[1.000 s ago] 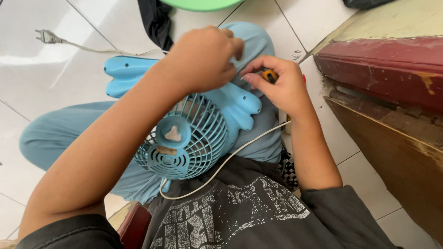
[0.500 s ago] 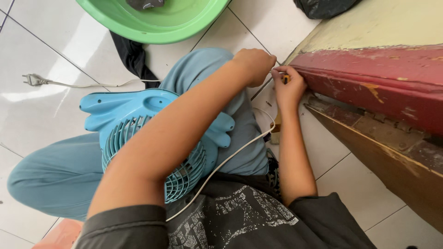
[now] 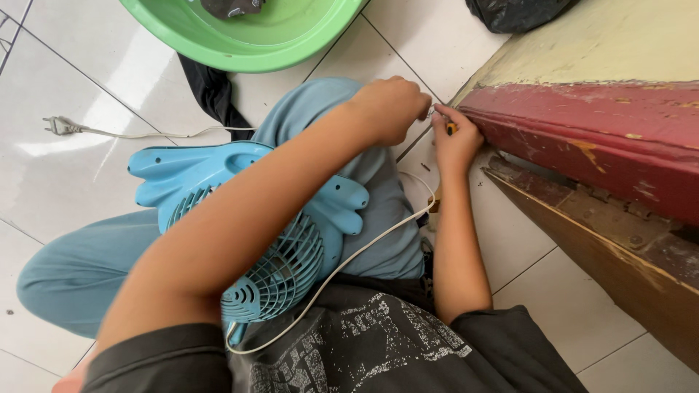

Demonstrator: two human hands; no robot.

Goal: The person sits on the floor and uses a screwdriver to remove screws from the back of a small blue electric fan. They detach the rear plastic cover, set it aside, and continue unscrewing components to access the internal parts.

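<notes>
light: bright, even daylight | glare: you get white sheen on floor tiles (image 3: 80, 138) upper left | shadows: soft | focus: sharp

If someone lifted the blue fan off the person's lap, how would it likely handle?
The blue fan looks like thin moulded plastic with an open grille, so it is probably light and stiff. Its white cord trails loosely over the lap, so it would likely drag or snag. The grille bars look thin, so gripping the body seems safer.

A single head-worn camera looks steeply down, close over the person's lap and forearms, facing the tiled floor (image 3: 95, 124) and a wooden ledge (image 3: 582, 138) at right.
</notes>
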